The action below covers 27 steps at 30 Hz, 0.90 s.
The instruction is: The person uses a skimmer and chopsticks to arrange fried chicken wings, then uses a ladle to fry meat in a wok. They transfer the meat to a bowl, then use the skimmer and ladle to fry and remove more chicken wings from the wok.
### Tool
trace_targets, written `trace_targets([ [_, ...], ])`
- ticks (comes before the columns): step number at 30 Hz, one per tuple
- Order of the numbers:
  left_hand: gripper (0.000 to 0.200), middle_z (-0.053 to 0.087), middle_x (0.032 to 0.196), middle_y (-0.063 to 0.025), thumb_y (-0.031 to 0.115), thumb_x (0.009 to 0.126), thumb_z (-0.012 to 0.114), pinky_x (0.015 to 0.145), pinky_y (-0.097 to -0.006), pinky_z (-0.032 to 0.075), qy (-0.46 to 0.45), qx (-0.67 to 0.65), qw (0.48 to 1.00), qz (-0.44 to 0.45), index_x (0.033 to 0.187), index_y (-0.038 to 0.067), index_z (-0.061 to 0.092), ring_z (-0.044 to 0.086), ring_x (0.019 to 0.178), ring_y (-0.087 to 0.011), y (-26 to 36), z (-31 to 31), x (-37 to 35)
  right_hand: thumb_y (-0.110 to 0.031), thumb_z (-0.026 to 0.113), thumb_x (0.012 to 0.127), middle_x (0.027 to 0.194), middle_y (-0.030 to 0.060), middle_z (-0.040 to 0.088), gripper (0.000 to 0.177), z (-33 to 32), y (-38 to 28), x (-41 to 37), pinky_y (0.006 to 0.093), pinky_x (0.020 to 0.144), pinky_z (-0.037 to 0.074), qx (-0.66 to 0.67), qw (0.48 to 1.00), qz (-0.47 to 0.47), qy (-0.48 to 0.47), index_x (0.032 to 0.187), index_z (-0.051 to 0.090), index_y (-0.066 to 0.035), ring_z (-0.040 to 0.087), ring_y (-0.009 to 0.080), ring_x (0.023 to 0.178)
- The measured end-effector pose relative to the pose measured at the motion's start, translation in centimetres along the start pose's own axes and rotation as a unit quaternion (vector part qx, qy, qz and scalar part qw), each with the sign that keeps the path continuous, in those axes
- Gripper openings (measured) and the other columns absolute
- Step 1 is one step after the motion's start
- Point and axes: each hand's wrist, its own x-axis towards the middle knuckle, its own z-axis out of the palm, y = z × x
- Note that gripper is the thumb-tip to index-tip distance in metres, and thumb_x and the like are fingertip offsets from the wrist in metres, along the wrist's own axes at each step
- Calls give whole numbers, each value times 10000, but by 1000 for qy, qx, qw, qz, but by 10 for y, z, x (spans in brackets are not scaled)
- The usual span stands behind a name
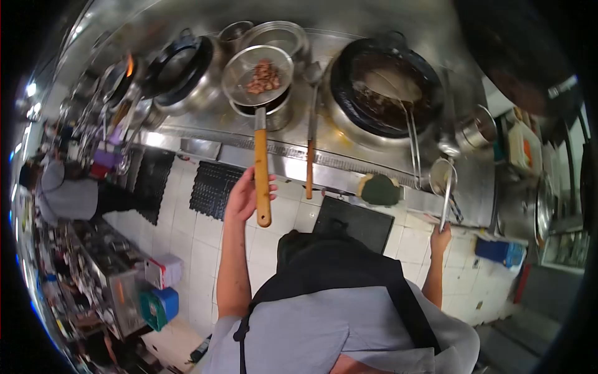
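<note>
A strainer point(237, 78) with brown pieces of food point(264, 77) rests over a pot on the steel stove. Its wooden handle point(261, 162) points toward me and passes across my left hand point(244, 194). The thumb is on one side, the fingertips show on the other, and the fingers look loose and apart. At the right, my right hand point(440, 237) is closed round the metal handle of a utensil point(446, 202), which reaches to a small round container point(439, 177). Exactly where its head lies is unclear.
A black wok point(349, 103) holds dark liquid and a wire-handled skimmer point(413, 140). Between wok and strainer lies a wooden-handled ladle point(309, 165). A dark green cloth point(379, 189) is on the front edge. Another person point(68, 190) stands far left.
</note>
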Motion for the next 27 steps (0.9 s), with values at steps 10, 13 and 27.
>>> trace_targets([
  [10,256,534,754,-59,172,958,579,416,-262,416,29,157,986,54,1151,69,445,477,471,-109,61,10,1,-24,569,924,802,1,562,389,-38,-337,-13,226,352,299,334,928,-82,-142,1310,530,-19,397,30,430],
  [13,333,528,726,-47,164,948,576,394,-249,403,7,215,974,65,1235,53,447,472,452,-99,106,13,-15,30,578,888,1392,186,537,547,0,-435,-8,318,1102,333,364,877,-260,-177,1419,445,39,488,232,1307],
  [27,252,541,750,-54,153,935,573,413,-266,419,-38,239,970,4,1137,55,459,487,471,-111,138,-40,8,-139,525,987,639,-58,420,239,108,-578,-96,212,379,343,658,342,253,-622,1218,519,-76,359,25,429],
])
